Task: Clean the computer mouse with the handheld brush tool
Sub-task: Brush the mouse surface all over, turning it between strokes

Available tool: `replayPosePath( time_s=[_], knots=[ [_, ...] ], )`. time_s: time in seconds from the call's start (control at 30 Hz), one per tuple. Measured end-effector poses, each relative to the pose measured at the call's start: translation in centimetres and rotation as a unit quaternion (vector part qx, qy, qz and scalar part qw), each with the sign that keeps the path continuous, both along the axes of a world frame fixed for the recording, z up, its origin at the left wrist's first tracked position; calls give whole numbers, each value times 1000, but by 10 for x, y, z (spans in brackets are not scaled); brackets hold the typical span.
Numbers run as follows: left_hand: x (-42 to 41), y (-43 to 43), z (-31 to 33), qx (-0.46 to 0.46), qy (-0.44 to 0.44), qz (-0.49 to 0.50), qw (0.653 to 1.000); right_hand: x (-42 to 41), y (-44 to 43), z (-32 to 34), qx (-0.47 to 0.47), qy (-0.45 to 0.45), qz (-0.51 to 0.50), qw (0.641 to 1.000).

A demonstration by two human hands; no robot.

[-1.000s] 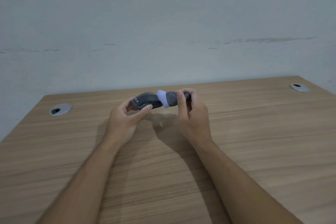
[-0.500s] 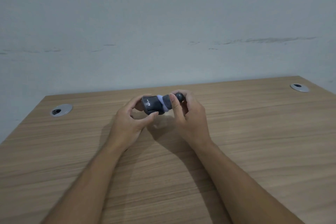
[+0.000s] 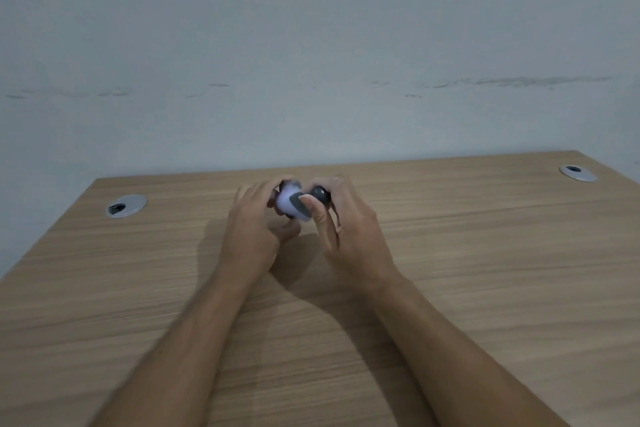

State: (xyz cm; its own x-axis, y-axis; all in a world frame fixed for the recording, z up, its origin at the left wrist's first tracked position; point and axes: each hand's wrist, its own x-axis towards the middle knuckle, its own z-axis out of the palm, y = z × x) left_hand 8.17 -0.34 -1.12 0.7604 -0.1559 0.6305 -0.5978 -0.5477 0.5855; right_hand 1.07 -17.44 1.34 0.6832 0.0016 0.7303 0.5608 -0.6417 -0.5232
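My left hand (image 3: 254,225) holds the dark computer mouse (image 3: 284,186) above the wooden desk (image 3: 485,270); the fingers hide nearly all of it and only a dark sliver shows. My right hand (image 3: 346,222) grips the handheld brush tool (image 3: 320,194) by its dark rounded handle. The brush's pale lavender bristle head (image 3: 288,205) is pressed against the mouse between the two hands. This part of the picture is blurred.
A round metal cable grommet (image 3: 125,205) is set in the desk at the back left, another grommet (image 3: 577,173) at the back right. A plain grey-white wall (image 3: 311,62) rises right behind the desk's far edge.
The mouse has turned in my left hand and is now mostly hidden by the fingers. The brush head has swung round toward me and down over the mouse.
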Motion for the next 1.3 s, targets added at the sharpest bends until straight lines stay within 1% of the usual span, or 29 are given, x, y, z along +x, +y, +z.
replayPosePath(
  time_s=[0.1, 0.2, 0.3, 0.4, 0.57, 0.7, 0.77, 0.83, 0.9, 1.0, 1.1, 1.17, 1.23, 1.3],
  knots=[
    [3, 3, -1, -20, 11, -3, 1000, 1, 1, -2, -41, 28, 5, 999],
    [4, 2, -2, -13, 5, 13, 1000, 1, 2, 1, -23, -4, -21, 999],
    [2, 1, -2, 3, 10, 2, 1000, 0, 3, 2, -7, -28, -40, 999],
    [0, 2, -3, 11, -22, -21, 999, 1, 1, -1, -12, -1, -27, 1000],
    [3, 7, -1, 8, -15, -40, 999, 3, -1, -3, -50, 13, -23, 998],
    [1, 5, 1, 25, -3, -40, 999, 3, -1, 1, 6, -22, -43, 999],
    [1, 4, 0, 57, -10, -31, 998, 4, -3, 2, 36, -33, -55, 997],
    [3, 4, -2, 94, -18, -27, 995, 7, -7, 1, 65, -18, -71, 995],
    [1, 5, -2, 110, -25, -36, 993, 10, -14, -3, 98, -6, -94, 991],
    [-6, 3, 3, 110, -29, -56, 992, 17, -31, -11, 140, 32, -129, 981],
    [-9, 1, 5, 107, -8, -53, 993, 22, -42, -15, 178, 68, -149, 970],
    [-7, 0, 5, 102, -1, -45, 994, 20, -39, -11, 187, 53, -149, 970],
    [-7, 0, 4, 91, 5, -33, 995, 14, -30, -6, 168, 25, -125, 978],
    [-8, 1, 5, 80, 13, -19, 997, 11, -20, -5, 142, 15, -100, 985]
  ],
)
